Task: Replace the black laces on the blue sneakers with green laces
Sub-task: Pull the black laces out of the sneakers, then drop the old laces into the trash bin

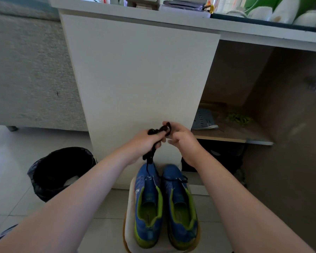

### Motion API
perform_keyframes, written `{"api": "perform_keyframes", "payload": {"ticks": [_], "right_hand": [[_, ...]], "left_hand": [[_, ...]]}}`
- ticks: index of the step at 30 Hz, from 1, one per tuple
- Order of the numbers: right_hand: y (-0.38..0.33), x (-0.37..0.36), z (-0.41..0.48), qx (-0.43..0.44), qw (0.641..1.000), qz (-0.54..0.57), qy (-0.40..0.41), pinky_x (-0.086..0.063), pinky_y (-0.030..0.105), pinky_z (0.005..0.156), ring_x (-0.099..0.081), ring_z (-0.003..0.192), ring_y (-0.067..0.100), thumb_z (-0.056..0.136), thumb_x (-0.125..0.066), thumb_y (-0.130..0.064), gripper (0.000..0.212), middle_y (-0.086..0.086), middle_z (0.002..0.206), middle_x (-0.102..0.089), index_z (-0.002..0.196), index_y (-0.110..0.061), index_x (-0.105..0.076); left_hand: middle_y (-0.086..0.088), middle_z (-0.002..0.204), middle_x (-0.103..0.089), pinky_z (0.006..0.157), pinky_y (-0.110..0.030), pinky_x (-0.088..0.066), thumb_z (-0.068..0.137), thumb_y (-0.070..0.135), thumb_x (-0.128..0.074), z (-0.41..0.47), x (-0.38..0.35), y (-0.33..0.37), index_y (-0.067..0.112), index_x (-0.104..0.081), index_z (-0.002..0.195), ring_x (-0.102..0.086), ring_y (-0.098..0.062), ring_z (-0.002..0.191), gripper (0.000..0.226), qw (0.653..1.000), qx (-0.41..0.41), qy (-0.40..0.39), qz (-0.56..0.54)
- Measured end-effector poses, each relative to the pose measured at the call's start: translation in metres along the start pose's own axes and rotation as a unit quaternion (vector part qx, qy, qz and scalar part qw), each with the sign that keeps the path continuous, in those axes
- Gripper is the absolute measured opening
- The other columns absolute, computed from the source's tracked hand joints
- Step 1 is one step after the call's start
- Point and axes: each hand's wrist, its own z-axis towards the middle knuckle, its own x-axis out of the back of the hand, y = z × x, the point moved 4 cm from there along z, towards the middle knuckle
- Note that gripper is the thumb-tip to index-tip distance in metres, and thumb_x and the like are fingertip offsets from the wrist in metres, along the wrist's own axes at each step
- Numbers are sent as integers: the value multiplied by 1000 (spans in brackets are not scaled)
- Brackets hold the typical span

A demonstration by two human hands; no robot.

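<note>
Two blue sneakers with lime-green lining stand side by side on a white stool point(130, 212), toes pointing away from me. The left sneaker point(148, 205) shows no lace across its front. The right sneaker point(181, 207) has a black lace threaded at its front. Above the shoes my left hand point(146, 141) grips a bunched black lace point(150, 156), whose end hangs down to the left sneaker's toe. My right hand point(181, 137) pinches a loop of the same lace at its top. Green laces point(238, 118) lie on the low shelf to the right.
A white cabinet panel point(139, 79) stands right behind the stool. A black-lined bin point(60, 170) sits on the tiled floor at left. A paper booklet point(203, 119) lies on the wooden shelf. A grey sofa point(26, 70) fills the far left; a cluttered desktop runs along the top.
</note>
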Motion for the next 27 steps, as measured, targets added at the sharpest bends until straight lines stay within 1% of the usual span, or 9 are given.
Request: {"api": "perform_keyframes", "payload": {"ticks": [4, 6, 7, 10, 12, 14, 17, 20, 27], "right_hand": [[30, -20, -11, -98, 974, -42, -200, -40, 32, 107, -61, 120, 19, 72, -53, -20, 65, 4, 118, -70, 137, -14, -53], [47, -32, -17, -151, 947, -73, -273, -47, 33, 105, -66, 108, 26, 85, -57, -16, 47, 13, 110, -71, 131, -7, -54], [56, -35, -19, -172, 935, -123, -286, -52, 32, 95, -68, 97, 27, 93, -54, -12, 34, 14, 103, -71, 127, -6, -56], [73, -28, -17, -204, 909, -284, -225, -48, 24, 59, -61, 61, 18, 101, -44, -8, 23, 3, 72, -63, 108, -10, -66], [72, -21, -11, -222, 924, -283, -131, -40, 27, 52, -49, 55, 16, 98, -43, -6, 24, 2, 68, -53, 99, -13, -65], [63, -19, -4, -214, 947, -236, -44, -41, 28, 50, -44, 58, 17, 95, -43, -2, 23, 4, 73, -49, 99, -15, -62], [43, -27, 4, -175, 977, -117, 24, -37, 29, 51, -41, 58, 15, 92, -41, 4, 28, 4, 75, -47, 95, -15, -61], [25, -39, 3, -146, 988, 32, 23, -30, 29, 51, -35, 53, 15, 89, -33, 10, 31, 4, 68, -39, 89, -7, -59], [-2, -67, 3, -81, 990, 119, -7, -40, 28, 54, -44, 56, 18, 83, -30, 18, 36, 7, 67, -47, 82, -4, -58]], "left_hand": [[6, 55, -41, 61, -30, -32, 102, 37, -47, 2, 25, 9, 19, -56, 79, -38, -12, 53, 31, 980, -36, 35, -191], [7, 53, -37, 58, -26, -34, 104, 34, -44, 0, 39, 11, 17, -53, 80, -35, -10, 49, 30, 956, -36, 63, -284], [8, 52, -36, 61, -26, -39, 104, 33, -43, -1, 47, 11, 17, -52, 81, -35, -9, 47, 30, 944, -34, 89, -317], [10, 48, -33, 77, -35, -52, 103, 33, -47, -5, 78, 3, 16, -53, 81, -36, -7, 47, 29, 912, -27, 178, -369], [9, 50, -31, 77, -40, -58, 101, 32, -52, -10, 96, -9, 15, -54, 82, -34, -7, 47, 26, 907, -17, 230, -354], [6, 57, -30, 71, -41, -60, 97, 32, -60, -15, 105, -20, 14, -56, 87, -35, -8, 50, 21, 925, -2, 242, -294], [2, 82, -48, 79, -45, -60, 85, 34, -74, -20, 95, -36, 16, -62, 98, -55, -8, 62, 26, 964, 38, 149, -218], [3, 116, -61, 87, -44, -58, 72, 36, -83, -21, 70, -53, 17, -61, 120, -68, -19, 95, 56, 991, 80, 32, -100], [-3, 101, -74, 89, -34, -54, 79, 36, -79, -20, 11, -55, 21, -71, 104, -69, -17, 97, 31, 995, 60, -74, 13]]}}
